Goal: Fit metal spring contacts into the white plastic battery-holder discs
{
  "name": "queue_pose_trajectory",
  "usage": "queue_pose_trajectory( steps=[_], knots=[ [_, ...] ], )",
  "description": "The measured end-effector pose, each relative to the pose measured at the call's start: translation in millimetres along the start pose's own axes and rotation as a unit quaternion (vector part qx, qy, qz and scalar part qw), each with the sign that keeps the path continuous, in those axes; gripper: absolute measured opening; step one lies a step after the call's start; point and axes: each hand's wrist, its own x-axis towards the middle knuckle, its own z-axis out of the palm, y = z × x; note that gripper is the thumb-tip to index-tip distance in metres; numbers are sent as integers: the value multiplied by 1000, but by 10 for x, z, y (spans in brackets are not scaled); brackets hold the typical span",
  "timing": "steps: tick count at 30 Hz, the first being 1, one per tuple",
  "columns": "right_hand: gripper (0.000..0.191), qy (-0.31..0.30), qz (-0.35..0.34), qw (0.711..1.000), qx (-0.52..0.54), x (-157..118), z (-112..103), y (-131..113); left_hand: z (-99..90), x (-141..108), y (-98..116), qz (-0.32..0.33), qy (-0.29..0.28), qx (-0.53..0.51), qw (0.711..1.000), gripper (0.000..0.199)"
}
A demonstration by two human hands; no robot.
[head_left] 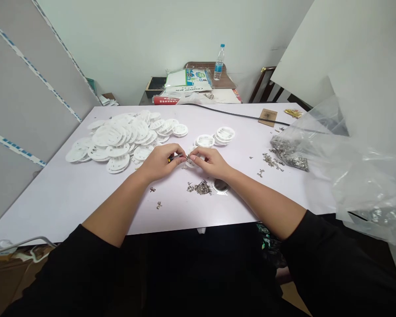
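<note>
My left hand (163,163) is closed round a small tool (174,157) with a black and yellow end, its tip pointing at my right hand. The fingers of my right hand (211,162) pinch a tiny metal piece (188,157) where the two hands meet. Just beneath the fingertips lies a white disc (191,164), partly hidden. Closer to me sits a pile of small metal parts (203,187), with a round dark-centred piece (220,185) beside it. White discs (205,141) are stacked beyond my right hand.
A big heap of white discs (119,132) covers the left of the table (86,193). On the right are loose metal parts (272,161), a bag of metal parts (288,152) and clear plastic (359,176). A black cable (231,114) crosses the far edge. A bottle (219,64) stands behind.
</note>
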Motion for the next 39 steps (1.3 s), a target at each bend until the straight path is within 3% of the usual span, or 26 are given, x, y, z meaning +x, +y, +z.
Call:
queue_pose_trajectory(
  steps=[9, 18, 28, 39],
  knots=[
    [32, 34, 6, 999, 16, 6, 45, -26, 73, -7, 46, 3, 51, -27, 998, 35],
    [34, 85, 24, 995, 39, -11, 82, -39, 127, 0, 86, -76, 82, -110, 988, 39],
    [27, 91, 62, 988, 112, 13, 100, -103, 144, 9, 26, 26, 104, -47, 993, 26],
    [28, 125, 115, 969, 181, 14, 174, -156, 128, 32, -25, 92, 86, -77, 989, 19]
  ],
)
